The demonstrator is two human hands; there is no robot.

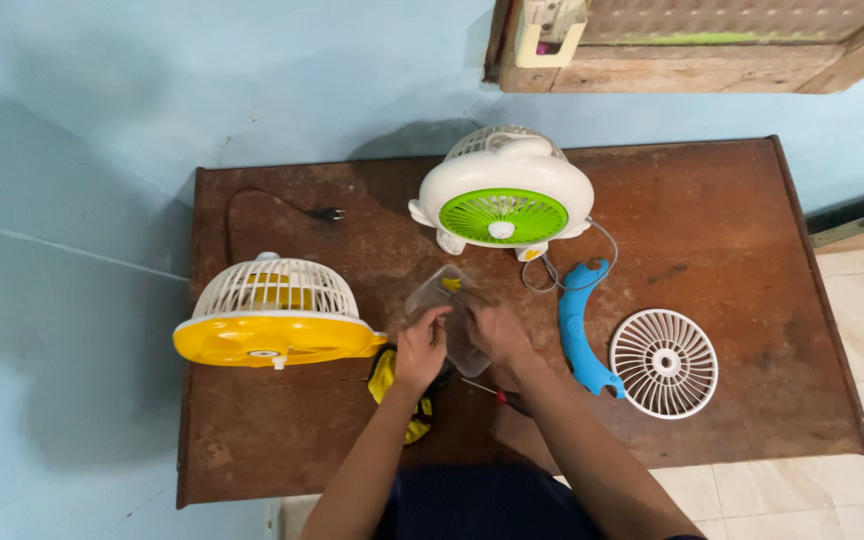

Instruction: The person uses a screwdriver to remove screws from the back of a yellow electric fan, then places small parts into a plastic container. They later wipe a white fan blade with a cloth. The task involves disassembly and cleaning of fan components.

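Observation:
Both hands meet over the middle of a brown wooden table (732,220). My left hand (420,350) and my right hand (492,330) together grip a clear plastic fan blade piece (437,295) with a small yellow part near its top. A yellow part (384,378) lies under my left wrist. Beneath my right forearm lies a screwdriver (497,393) with a dark red handle.
A yellow fan with a white grille (274,315) sits at the left, its black cord and plug (324,213) behind it. A white and green fan (505,195) stands at the back. A blue stand piece (577,330) and a loose white grille (664,362) lie at the right.

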